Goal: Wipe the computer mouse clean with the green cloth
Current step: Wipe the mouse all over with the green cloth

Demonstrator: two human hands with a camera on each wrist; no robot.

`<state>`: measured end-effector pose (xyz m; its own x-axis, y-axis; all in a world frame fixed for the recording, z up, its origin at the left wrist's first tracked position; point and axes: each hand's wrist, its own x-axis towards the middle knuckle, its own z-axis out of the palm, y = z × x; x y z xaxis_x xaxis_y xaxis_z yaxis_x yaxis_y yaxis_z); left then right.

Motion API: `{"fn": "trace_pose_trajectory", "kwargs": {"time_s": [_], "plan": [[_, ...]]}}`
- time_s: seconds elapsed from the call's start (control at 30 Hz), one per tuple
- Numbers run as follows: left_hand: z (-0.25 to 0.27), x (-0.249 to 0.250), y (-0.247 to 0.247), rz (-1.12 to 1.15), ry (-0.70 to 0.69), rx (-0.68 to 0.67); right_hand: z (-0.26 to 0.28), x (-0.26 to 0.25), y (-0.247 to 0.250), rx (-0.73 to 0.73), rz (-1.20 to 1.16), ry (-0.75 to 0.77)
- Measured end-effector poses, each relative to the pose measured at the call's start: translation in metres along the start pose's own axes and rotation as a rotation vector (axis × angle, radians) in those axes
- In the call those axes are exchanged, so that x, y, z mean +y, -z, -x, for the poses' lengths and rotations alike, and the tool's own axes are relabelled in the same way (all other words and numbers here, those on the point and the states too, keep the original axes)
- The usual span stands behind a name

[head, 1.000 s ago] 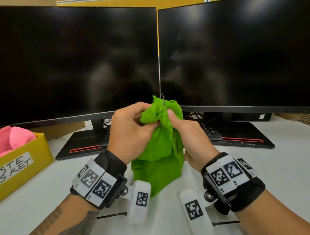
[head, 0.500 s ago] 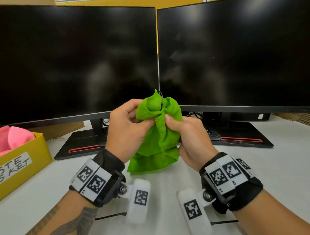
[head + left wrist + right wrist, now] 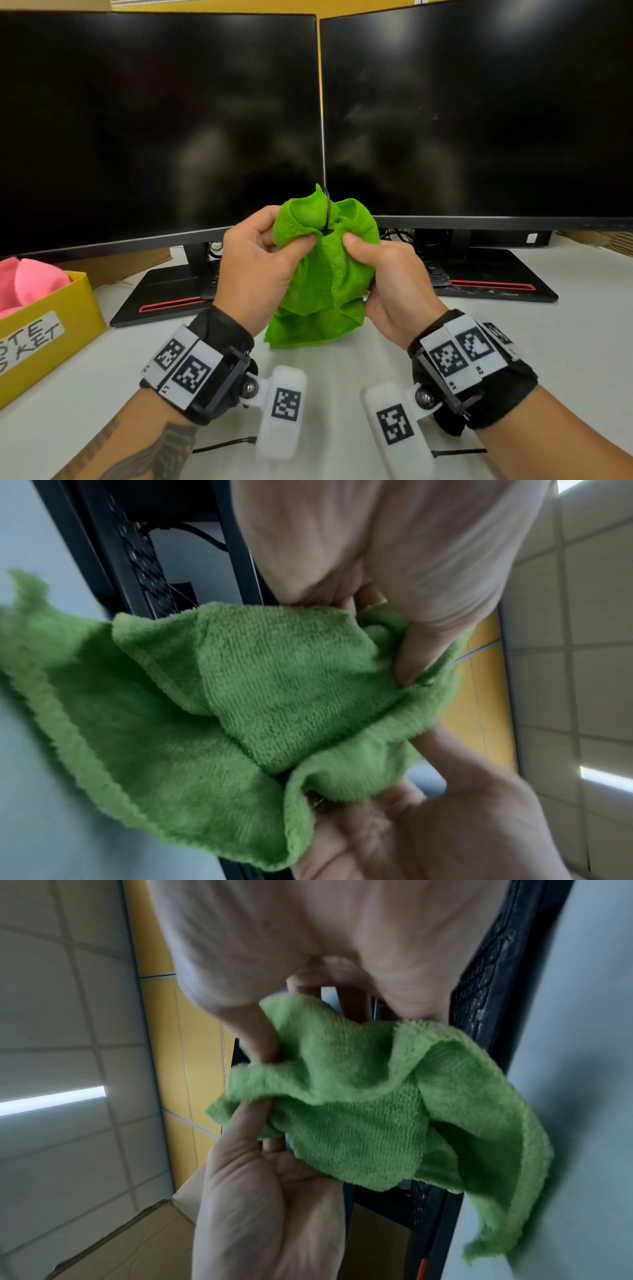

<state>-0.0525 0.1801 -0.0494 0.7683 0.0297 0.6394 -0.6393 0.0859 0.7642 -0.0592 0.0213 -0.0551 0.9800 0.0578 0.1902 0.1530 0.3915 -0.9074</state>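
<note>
The green cloth (image 3: 325, 274) is bunched up above the white desk, in front of the monitors. A thin black cable (image 3: 327, 212) comes out of its top folds; the mouse itself is hidden inside the cloth. My left hand (image 3: 287, 236) pinches the cloth's upper left fold between thumb and fingers. My right hand (image 3: 359, 246) grips the right side, thumb pressed on the front. In the left wrist view the cloth (image 3: 274, 683) hangs loose below the thumb. In the right wrist view the cloth (image 3: 377, 1110) is pinched from both sides.
Two dark monitors (image 3: 154, 120) (image 3: 479, 109) stand side by side close behind the hands, on black bases (image 3: 164, 294). A black keyboard (image 3: 435, 274) lies beneath them. A yellow labelled box (image 3: 51, 329) holding pink cloth (image 3: 30, 281) sits at the left.
The cloth's hanging lower part has been gathered up and now ends higher. Both thumbs have shifted over the top folds, and the black cable now shows more clearly.
</note>
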Motion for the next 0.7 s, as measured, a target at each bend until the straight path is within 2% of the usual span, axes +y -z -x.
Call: {"fn": "trace_pose_trajectory", "kwargs": {"time_s": [0.13,0.37,0.57,0.7], "plan": [[0.0005,0.0005,-0.0007,0.014,0.019,0.031,0.0018,0.0031,0.0006,0.004,0.101,0.053],[-0.0012,0.0002,0.0036,-0.065,-0.015,-0.064,-0.0017,0.0013,0.0013,0.025,0.046,0.009],[-0.0014,-0.0016,0.0030,-0.075,-0.014,0.004,0.0017,0.0010,0.0019,-0.021,0.124,0.057],[-0.0015,-0.0033,0.0031,-0.107,-0.025,-0.006,0.0005,0.0029,0.0033,-0.002,0.136,0.043]]}}
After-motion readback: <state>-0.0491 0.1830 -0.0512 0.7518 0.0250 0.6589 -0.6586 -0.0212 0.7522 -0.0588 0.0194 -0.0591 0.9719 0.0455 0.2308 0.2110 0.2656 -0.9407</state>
